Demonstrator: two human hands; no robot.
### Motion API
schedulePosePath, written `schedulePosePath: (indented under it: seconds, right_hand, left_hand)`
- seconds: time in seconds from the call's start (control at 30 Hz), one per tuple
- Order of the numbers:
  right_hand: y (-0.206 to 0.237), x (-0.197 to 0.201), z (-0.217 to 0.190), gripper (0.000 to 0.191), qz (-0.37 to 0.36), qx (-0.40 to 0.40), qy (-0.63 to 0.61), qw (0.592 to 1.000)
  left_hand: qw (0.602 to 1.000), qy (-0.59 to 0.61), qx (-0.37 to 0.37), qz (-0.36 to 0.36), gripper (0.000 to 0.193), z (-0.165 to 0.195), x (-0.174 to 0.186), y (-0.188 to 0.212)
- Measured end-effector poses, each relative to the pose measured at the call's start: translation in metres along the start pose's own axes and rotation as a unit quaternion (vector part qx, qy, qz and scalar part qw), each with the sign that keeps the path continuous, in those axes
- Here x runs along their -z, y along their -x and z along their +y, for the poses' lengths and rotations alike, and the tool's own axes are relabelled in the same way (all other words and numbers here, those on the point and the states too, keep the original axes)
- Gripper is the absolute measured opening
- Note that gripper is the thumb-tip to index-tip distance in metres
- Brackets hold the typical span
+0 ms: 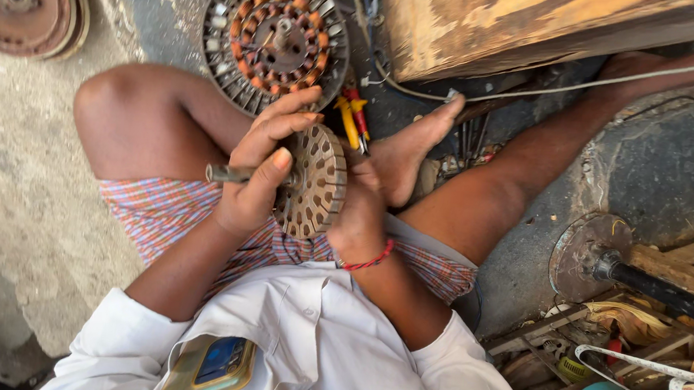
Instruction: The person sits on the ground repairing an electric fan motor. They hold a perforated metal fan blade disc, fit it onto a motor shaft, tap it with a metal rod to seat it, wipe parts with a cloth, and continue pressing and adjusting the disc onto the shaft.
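I sit on the ground and hold a round slotted metal motor core (pixel 321 187) on a steel shaft (pixel 230 174) over my lap. My left hand (pixel 261 164) grips the shaft and presses fingers against the core's face. My right hand (pixel 360 212), with a red thread at the wrist, holds the core from behind its far side. A larger wound stator with copper coils (pixel 275 39) lies on the ground just beyond my hands.
Yellow and red handled pliers (pixel 353 120) lie by my foot (pixel 411 147). A rusty disc (pixel 23 1) sits at top left, a wooden block (pixel 522 24) at top right. A disc on a rod (pixel 591 254) and cluttered scraps fill the right side.
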State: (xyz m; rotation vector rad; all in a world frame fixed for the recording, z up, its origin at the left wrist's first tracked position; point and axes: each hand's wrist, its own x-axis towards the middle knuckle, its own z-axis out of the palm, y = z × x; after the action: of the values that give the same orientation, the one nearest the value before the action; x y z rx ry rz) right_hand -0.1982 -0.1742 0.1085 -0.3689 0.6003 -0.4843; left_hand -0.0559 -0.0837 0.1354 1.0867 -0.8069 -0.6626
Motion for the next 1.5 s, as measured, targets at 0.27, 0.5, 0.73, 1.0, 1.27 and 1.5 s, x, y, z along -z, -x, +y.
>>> schedulePosePath:
  seconds: [0.27,0.5,0.73,1.0,1.27,1.5]
  right_hand:
    - [0.01,0.019,0.004,0.04,-0.095,0.068,0.253,0.96]
    - [0.002,0.031,0.002,0.038,0.014,0.115,-0.028,0.993]
    - [0.002,0.034,0.004,0.025,0.042,0.342,0.357,0.868]
    - [0.009,0.005,-0.023,0.019,0.036,0.344,0.59,0.73]
    - [0.002,-0.033,-0.038,0.017,-0.189,0.434,0.673,0.568]
    - [-0.011,-0.053,-0.035,0.022,-0.341,0.454,0.743,0.355]
  left_hand:
    - [0.987,-0.12,-0.067,-0.086,0.048,0.011,-0.024,-0.022]
    - [0.957,-0.287,0.04,-0.001,0.058,0.019,-0.062,-0.023]
    - [0.918,0.2,0.323,0.11,0.06,-0.019,-0.073,-0.011]
    - [0.84,0.378,0.365,0.139,0.065,-0.058,-0.026,0.007]
    - [0.829,0.41,0.368,0.096,0.058,-0.102,0.02,0.027]
    - [0.818,0.41,0.397,0.073,0.053,-0.112,0.03,0.032]
